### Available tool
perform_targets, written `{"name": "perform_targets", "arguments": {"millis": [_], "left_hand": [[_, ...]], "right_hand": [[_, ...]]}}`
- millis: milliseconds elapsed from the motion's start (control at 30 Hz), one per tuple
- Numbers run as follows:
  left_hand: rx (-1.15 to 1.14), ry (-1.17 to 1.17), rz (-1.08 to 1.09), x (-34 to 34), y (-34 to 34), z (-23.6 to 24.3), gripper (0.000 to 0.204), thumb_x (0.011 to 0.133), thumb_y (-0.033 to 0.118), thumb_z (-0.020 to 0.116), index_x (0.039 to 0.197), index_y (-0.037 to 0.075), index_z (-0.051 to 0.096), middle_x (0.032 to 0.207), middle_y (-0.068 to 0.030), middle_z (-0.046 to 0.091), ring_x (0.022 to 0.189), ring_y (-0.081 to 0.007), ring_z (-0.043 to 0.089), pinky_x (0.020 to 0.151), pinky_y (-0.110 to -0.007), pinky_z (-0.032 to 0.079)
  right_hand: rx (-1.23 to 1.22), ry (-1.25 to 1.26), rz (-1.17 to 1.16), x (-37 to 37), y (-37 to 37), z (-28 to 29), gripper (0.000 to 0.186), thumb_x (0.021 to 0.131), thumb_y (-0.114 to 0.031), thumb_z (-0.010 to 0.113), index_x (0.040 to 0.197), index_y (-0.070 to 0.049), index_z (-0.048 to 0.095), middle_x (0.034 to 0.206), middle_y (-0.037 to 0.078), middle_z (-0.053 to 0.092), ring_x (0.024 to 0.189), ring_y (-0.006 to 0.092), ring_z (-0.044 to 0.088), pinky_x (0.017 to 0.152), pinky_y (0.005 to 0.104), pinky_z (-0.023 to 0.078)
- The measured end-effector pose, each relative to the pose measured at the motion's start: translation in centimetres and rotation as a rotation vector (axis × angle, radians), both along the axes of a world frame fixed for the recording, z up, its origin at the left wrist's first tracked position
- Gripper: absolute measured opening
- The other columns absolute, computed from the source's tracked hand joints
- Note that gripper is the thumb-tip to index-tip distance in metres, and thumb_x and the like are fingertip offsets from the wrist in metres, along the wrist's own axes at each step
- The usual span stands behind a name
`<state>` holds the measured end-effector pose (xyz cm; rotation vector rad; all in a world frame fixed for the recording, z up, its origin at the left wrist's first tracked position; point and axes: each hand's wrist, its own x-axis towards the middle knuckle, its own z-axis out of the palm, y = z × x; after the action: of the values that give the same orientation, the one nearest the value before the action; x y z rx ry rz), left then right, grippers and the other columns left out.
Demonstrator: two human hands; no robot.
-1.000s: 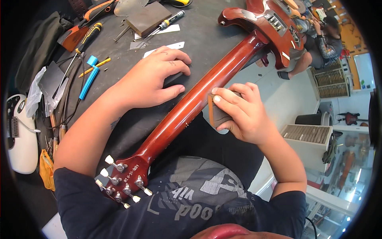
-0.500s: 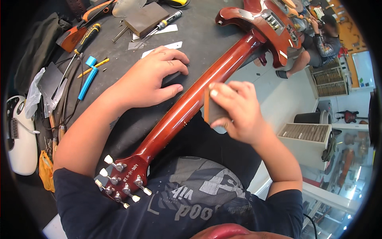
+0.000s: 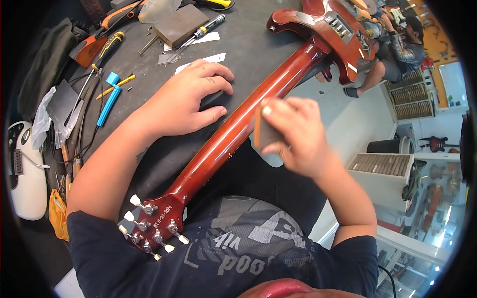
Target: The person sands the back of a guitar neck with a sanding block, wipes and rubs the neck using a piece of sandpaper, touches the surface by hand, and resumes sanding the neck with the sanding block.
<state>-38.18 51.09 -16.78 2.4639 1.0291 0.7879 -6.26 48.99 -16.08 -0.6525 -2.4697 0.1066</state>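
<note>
At half past seven, the headstock [image 3: 160,217] of the guitar [image 3: 233,133] lies by the shirt [image 3: 218,270]; a nudge there could shift it. At two, the right hand [image 3: 298,134] pinches a block [image 3: 268,135] beside the neck [image 3: 203,169], contact unclear; tilting might scuff the gloss. At eleven, the left hand [image 3: 198,99] lies loosely spread, gripping nothing. At one, the body [image 3: 316,31] could slide.
</note>
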Motion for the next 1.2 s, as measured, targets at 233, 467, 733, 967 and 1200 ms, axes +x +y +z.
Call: {"name": "perform_targets", "arguments": {"millis": [233, 467, 733, 967, 1200], "left_hand": [[-0.045, 0.002, -0.001, 0.1, -0.1, 0.3, 0.034, 0.084, 0.011, 0.082, 0.117, 0.006, 0.073, 0.14, -0.0115, 0.068, 0.132, -0.0361, 0.062, 0.114, -0.049, 0.05], [-0.012, 0.007, -0.015, 0.2, 0.2, 0.5, 0.034, 0.084, 0.013, 0.082, 0.117, 0.006, 0.073, 0.14, -0.0122, 0.068, 0.131, -0.0363, 0.062, 0.113, -0.049, 0.049], [-0.041, 0.014, -0.008, 0.2, -0.3, 0.5, 0.037, 0.086, 0.015, 0.084, 0.12, 0.005, 0.075, 0.139, -0.0143, 0.067, 0.134, -0.0382, 0.06, 0.117, -0.05, 0.047], [-0.009, 0.013, -0.012, 0.2, -0.2, 0.4, 0.035, 0.087, 0.018, 0.084, 0.119, 0.006, 0.077, 0.138, -0.0136, 0.068, 0.135, -0.0368, 0.06, 0.117, -0.05, 0.048], [-0.037, 0.016, -0.015, -0.4, -0.2, -0.1, 0.034, 0.091, 0.022, 0.083, 0.121, 0.007, 0.077, 0.14, -0.0145, 0.067, 0.138, -0.0361, 0.059, 0.119, -0.051, 0.048]], "right_hand": [[0.15, 0.122, -0.198, 1.8, 3.4, 0.8, 0.076, 0.085, -0.038, 0.091, 0.147, -0.002, 0.065, 0.145, 0.014, 0.072, 0.123, 0.0351, 0.065, 0.109, 0.0466, 0.046], [-0.06, 0.723, -0.165, 0.1, 5.5, 5.4, 0.068, 0.096, -0.035, 0.089, 0.145, 0.005, 0.064, 0.137, 0.017, 0.07, 0.118, 0.0324, 0.069, 0.107, 0.0437, 0.054], [-0.153, 0.101, -0.178, -8.2, 9.1, 6.4, 0.062, 0.088, -0.04, 0.085, 0.134, -0.002, 0.068, 0.133, 0.018, 0.074, 0.123, 0.0396, 0.07, 0.107, 0.0477, 0.055], [-0.023, -0.147, -0.306, -13.1, 14.2, 4.4, 0.054, 0.093, -0.038, 0.083, 0.134, -0.006, 0.07, 0.131, 0.015, 0.074, 0.134, 0.0361, 0.064, 0.112, 0.0559, 0.046], [0.026, -0.145, -0.242, -15.1, 12.1, 5.8, 0.019, 0.093, -0.025, 0.083, 0.096, -0.007, 0.077, 0.108, 0.01, 0.076, 0.11, 0.0328, 0.069, 0.098, 0.0514, 0.049]]}}
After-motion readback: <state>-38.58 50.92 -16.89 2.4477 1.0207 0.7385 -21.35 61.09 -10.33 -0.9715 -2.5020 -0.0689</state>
